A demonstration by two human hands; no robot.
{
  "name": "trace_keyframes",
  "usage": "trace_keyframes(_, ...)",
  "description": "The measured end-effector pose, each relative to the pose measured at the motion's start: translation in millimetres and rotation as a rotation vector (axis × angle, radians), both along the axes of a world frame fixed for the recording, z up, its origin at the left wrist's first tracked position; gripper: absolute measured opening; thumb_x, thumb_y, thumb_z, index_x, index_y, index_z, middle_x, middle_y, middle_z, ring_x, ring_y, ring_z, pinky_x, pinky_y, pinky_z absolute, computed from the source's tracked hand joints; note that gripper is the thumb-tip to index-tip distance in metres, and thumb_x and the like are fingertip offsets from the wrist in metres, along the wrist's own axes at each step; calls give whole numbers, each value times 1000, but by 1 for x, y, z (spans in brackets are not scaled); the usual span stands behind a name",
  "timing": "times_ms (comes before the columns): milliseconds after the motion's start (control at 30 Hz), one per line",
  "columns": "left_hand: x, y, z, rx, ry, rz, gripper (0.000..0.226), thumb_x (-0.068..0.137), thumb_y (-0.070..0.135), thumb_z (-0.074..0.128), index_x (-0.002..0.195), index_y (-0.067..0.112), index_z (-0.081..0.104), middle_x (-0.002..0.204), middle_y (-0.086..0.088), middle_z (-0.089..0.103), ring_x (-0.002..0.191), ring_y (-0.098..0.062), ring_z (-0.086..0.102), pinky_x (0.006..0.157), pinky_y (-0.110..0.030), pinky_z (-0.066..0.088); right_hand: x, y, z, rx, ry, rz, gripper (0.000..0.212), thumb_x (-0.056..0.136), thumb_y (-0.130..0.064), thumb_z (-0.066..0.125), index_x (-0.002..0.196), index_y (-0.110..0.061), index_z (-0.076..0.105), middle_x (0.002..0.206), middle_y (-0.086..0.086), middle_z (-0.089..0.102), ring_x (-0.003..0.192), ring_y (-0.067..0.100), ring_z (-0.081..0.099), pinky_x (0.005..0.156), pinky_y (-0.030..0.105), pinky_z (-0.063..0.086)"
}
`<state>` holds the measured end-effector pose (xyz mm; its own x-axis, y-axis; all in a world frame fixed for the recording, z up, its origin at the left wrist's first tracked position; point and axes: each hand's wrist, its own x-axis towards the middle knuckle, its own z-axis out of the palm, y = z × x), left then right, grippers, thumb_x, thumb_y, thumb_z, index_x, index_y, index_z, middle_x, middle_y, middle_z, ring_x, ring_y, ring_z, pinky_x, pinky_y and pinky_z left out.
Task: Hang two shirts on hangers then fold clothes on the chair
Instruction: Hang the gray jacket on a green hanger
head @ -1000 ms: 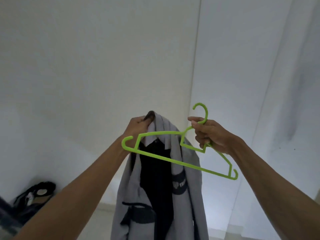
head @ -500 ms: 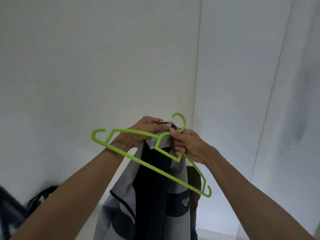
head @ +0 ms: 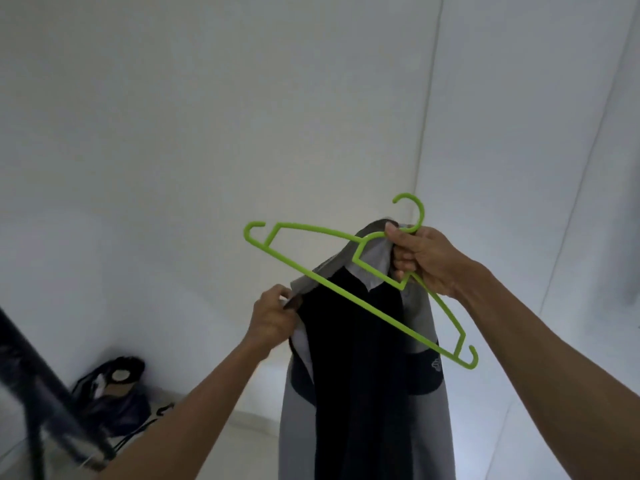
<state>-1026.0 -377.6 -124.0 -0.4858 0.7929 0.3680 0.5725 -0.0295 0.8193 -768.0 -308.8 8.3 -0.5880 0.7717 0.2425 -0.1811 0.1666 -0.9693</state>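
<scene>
A grey and black shirt [head: 363, 375] hangs in front of me. My right hand [head: 422, 261] grips the neck of a lime green plastic hanger [head: 346, 289] just under its hook, together with the top of the shirt. The hanger tilts down to the right and lies across the front of the shirt. Lower and to the left, my left hand [head: 273, 317] pinches the shirt's edge near the collar opening. The shirt's lower part runs out of the frame.
White walls meet in a corner behind the shirt. A dark bag [head: 114, 400] lies on the floor at lower left. A dark slanted bar [head: 38, 386] crosses the bottom left corner. A pale grey shape [head: 632, 265] shows at the right edge.
My right hand has moved right and up with the hanger and now holds the shirt's top. My left hand has let go of the top and dropped to the shirt's left edge.
</scene>
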Motion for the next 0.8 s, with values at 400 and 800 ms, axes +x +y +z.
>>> trace_keyframes(400, -29, -20, 137, 129, 277, -90, 25, 72, 31, 56, 92, 19, 65, 80, 0, 70, 72, -16, 63, 56, -28, 42, 27, 21, -4, 86, -154, -179, 37, 99, -24, 63, 65, -15, 49, 60, 2, 19, 48, 17, 23, 51, 34, 39)
trace_keyframes(800, 26, -59, 132, -21, 701, -381, 19, 90, 34, 60, 99, 17, 64, 88, 0, 68, 81, -23, 64, 72, -31, 48, -27, 18, -4, 321, -247, -454, 37, 94, -31, 70, 76, 2, 67, 47, 9, 52, 45, 28, 53, 54, 38, 46)
